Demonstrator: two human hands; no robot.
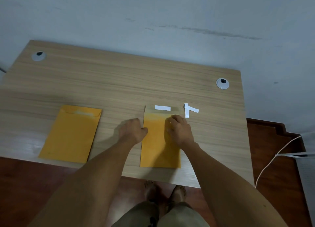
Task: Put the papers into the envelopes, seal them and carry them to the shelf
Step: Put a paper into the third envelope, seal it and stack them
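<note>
Open-flapped manila envelope [158,141], near desk [119,76] edge: left hand [133,131] curled at its left edge, apparently steadying it, right hand [179,129] bunched near the flap, grip unclear; sealed envelope [71,133] lies apart, left; peeled strips [189,109] beside.

Two hands [132,130] [179,131] on envelope [158,141], desk [119,83]
</note>
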